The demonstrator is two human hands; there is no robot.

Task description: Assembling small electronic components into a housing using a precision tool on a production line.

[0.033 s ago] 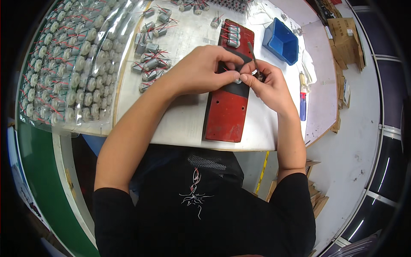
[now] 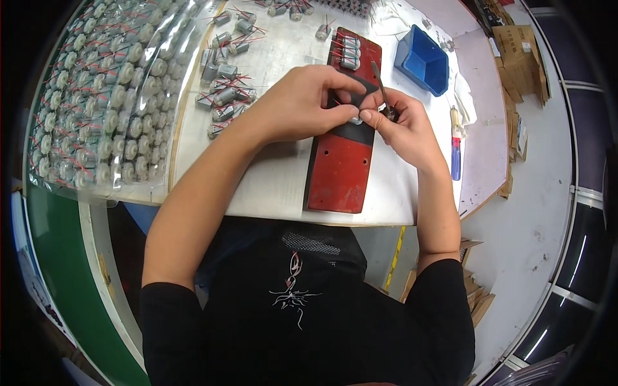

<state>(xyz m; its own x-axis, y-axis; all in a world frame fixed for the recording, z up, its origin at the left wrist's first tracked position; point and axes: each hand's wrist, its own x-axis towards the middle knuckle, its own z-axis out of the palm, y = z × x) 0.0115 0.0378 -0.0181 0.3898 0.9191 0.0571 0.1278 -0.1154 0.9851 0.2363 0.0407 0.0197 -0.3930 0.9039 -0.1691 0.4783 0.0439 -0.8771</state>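
Note:
Both hands meet over the middle of a long red block with a black band (image 2: 338, 177). In my left hand (image 2: 302, 106), thumb and fingers pinch a small silvery motor (image 2: 356, 120), mostly hidden, with a bit of red wire by it. My right hand (image 2: 405, 128) is closed around a slim metal tool (image 2: 380, 78) whose narrow end points up and away; its exact kind is unclear. The right thumb and index fingertip also touch the motor. Beyond the hands, several small motors (image 2: 350, 58) with red wires sit in a row on the block's far end.
Loose wired motors (image 2: 225, 96) lie left of the block. Farther left, clear plastic trays (image 2: 122, 109) hold many motors. A blue bin (image 2: 421, 61) stands at the far right, with a white cloth (image 2: 465, 100) and a blue-and-red-handled tool (image 2: 456, 157) nearer.

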